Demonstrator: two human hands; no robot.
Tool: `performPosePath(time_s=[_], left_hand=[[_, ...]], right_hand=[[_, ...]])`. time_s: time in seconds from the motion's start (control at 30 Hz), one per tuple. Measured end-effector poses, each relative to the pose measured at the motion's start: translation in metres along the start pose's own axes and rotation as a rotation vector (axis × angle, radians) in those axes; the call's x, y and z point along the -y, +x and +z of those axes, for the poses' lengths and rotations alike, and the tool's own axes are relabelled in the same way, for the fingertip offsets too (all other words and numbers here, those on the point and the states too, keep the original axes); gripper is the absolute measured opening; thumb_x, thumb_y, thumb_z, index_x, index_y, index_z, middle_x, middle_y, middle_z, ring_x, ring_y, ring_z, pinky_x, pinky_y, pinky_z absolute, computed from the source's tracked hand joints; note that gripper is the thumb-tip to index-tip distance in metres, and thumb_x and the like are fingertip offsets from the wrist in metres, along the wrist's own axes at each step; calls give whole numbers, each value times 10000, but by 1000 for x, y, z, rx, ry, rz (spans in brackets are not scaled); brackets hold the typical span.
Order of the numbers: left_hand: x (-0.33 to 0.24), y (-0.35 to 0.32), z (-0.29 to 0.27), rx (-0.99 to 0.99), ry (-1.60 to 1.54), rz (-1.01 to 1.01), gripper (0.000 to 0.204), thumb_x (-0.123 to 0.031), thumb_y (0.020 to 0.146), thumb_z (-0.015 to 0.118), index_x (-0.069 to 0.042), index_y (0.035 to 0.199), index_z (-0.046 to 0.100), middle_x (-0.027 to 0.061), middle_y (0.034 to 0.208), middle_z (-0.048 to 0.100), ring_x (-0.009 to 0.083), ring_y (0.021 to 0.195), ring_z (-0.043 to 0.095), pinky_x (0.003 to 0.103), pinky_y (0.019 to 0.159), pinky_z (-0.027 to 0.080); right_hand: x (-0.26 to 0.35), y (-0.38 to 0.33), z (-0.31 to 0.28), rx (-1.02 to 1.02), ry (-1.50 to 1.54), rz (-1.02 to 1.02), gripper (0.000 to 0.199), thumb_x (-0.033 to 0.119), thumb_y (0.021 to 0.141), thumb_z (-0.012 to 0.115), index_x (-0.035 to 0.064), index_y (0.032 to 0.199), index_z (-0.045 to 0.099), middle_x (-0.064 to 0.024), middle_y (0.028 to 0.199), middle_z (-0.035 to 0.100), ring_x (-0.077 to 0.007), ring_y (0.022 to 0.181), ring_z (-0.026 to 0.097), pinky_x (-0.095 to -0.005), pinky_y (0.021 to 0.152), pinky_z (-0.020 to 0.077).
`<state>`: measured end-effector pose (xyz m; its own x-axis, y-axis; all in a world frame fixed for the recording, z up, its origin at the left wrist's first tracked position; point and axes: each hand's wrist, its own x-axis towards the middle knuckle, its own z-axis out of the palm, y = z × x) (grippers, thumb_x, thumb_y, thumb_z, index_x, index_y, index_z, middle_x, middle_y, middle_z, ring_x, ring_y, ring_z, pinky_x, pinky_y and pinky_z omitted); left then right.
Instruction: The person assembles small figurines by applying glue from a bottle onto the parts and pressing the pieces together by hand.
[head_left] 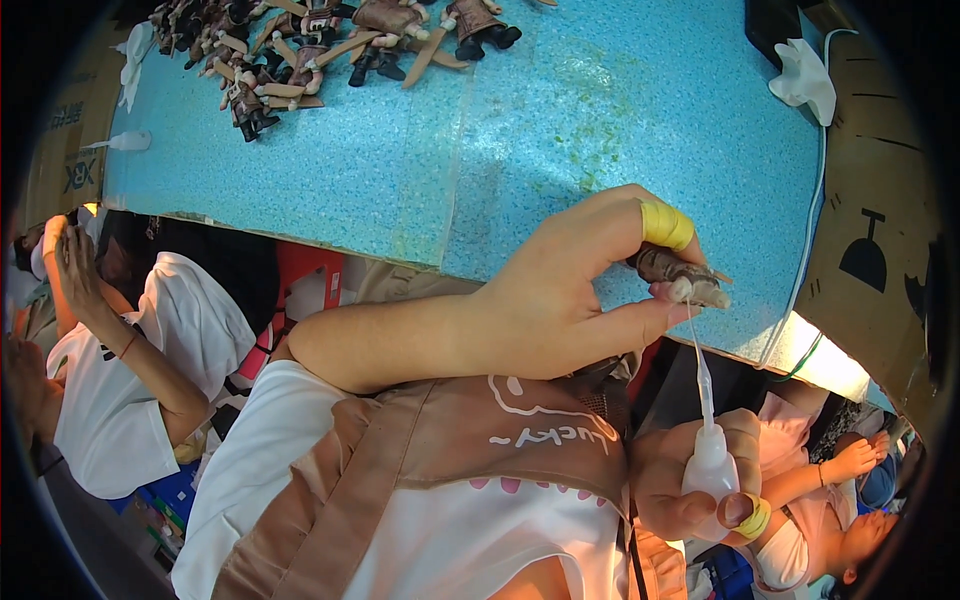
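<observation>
Above the near right edge of the table, my left hand [570, 280] pinches a small brown figurine [672, 268] between thumb and fingers. Yellow tape wraps one of its fingers. Below it, my right hand [665, 480] grips a white squeeze bottle [712, 470] with a long thin nozzle, pointed upward. The nozzle tip reaches the pale end of the figurine; whether it touches cannot be made out. Yellow tape also circles a finger of this hand. My left fingers partly hide the figurine.
A heap of similar figurines [300, 50] lies at the far left of the blue table [330, 190]. Another squeeze bottle [128, 141] rests at the left edge. Crumpled white tissue [805, 85] and a white cable [818, 200] are at the right. People sit on both sides.
</observation>
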<state>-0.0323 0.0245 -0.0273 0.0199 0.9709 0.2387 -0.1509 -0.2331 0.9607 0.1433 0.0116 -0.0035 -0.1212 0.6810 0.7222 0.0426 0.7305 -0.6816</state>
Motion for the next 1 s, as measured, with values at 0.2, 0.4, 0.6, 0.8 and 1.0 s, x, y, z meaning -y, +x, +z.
performPosePath(time_s=[0.2, 0.4, 0.6, 0.8, 1.0], left_hand=[[0, 0, -1, 21, 56, -1, 320, 56, 749, 572, 4, 1044, 461, 103, 999, 487, 157, 875, 524, 261, 759, 413], [-1, -1, -1, 10, 34, -10, 319, 54, 748, 573, 5, 1044, 465, 106, 1002, 482, 168, 896, 528, 268, 773, 414], [0, 0, -2, 18, 61, -9, 319, 59, 746, 568, 9, 1045, 468, 108, 1007, 478, 175, 906, 529, 273, 777, 417], [0, 0, -1, 26, 50, 1, 323, 60, 750, 567, 13, 1052, 463, 110, 1010, 473, 183, 914, 532, 281, 781, 422], [1, -2, 0, 14, -3, -22, 327, 74, 760, 548, 10, 1064, 447, 112, 1009, 470, 182, 919, 534, 281, 785, 422]], right_hand=[[0, 2, -1, 3, 45, 0, 152, 227, 832, 510, 151, 933, 427, -11, 623, 406, -146, 483, 385, -288, 455, 266], [0, 2, -1, 40, 48, 19, 159, 225, 831, 514, 154, 936, 419, -7, 624, 408, -143, 480, 388, -283, 454, 267], [4, 2, -2, -1, -33, 42, 158, 271, 852, 484, 155, 938, 420, -16, 621, 393, -153, 482, 374, -290, 455, 266], [1, 1, -2, -19, -99, 36, 191, 292, 856, 482, 154, 972, 421, -26, 624, 393, -156, 487, 367, -293, 446, 267], [5, 1, -7, 62, -68, 90, 217, 313, 858, 480, 148, 984, 418, -27, 624, 421, -155, 484, 389, -291, 440, 269]])
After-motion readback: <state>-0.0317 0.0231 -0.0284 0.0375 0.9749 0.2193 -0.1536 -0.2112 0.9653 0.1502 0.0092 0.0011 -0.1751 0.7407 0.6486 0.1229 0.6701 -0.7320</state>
